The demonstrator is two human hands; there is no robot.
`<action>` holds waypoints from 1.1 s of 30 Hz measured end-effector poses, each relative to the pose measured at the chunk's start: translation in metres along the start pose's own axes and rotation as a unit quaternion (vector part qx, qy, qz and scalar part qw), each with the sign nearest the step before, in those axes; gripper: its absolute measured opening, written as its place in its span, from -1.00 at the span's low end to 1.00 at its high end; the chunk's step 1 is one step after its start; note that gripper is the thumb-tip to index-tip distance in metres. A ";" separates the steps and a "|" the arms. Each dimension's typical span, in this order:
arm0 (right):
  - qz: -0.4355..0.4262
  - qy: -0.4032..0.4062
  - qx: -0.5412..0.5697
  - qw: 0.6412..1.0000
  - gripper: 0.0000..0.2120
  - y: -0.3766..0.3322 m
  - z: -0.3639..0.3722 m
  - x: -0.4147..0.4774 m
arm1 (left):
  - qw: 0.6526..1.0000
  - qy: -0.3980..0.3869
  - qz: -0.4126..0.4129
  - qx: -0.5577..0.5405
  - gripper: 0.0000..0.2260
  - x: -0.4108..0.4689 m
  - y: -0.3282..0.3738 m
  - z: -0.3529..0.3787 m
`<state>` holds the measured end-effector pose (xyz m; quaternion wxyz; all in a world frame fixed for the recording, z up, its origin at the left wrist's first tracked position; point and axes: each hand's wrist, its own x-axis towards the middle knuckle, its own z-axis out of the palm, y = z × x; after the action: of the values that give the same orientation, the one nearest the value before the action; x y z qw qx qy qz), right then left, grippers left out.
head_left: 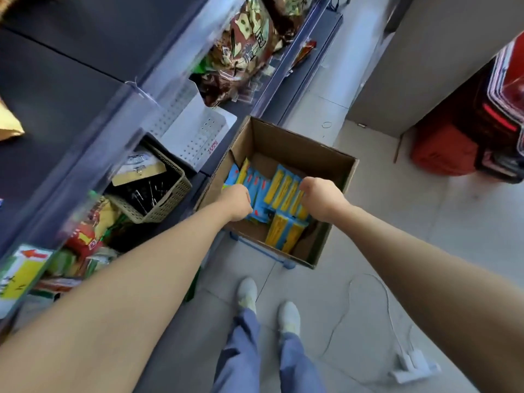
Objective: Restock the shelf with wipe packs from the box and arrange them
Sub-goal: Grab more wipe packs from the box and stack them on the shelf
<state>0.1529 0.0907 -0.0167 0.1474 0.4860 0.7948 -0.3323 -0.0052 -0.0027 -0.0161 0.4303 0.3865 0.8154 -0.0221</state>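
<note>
**Both hands [236, 201] down in the box [326, 154] of wipe packs [286, 191]**

I stand over the cardboard box, which sits open on the floor [368, 222] just beside the shelf [56, 89]. The wipe packs are all inside the box. Blue ones stand on edge toward its left wall, yellow-and-blue ones stand in a row at its middle, and a few more lean against its near wall.

My left hand is down inside the box, on the blue packs. My right hand [321, 195] is down inside it too, on the yellow-and-blue row. I see only my wrists and the backs of my hands. My fingers point away from me into the packs, so I cannot tell whether they are apart, together or clamped on a pack.

Left of the box, on the shelf, stands a woven basket [170, 199], with a white perforated tray [195, 129] just beyond it. Further beyond the box along the shelf lie snack bags [249, 43]. Well to the right of the box stands a red crate [445, 148]. My shoes [248, 290] are near the box's near side, and a thin cable [388, 302] trails over the floor to their right
</note>
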 end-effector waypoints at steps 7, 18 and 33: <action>-0.010 -0.051 -0.084 0.995 -0.65 -0.007 0.050 0.071 | 0.999 -0.025 -0.027 0.000 -0.80 0.074 -0.019 0.023; -0.028 -0.139 -0.208 0.968 -0.52 -0.011 0.079 0.145 | 0.999 0.030 -0.008 0.018 -0.91 0.137 -0.010 0.048; 0.015 0.000 -0.106 0.994 -0.64 0.012 0.064 0.130 | 0.990 0.028 -0.097 -0.097 -0.67 0.157 0.012 0.064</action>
<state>0.0948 0.1392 -0.1404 0.2030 0.4791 0.8182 -0.2444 -0.0054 0.0781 -0.1653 0.4387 0.2627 0.8590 0.0263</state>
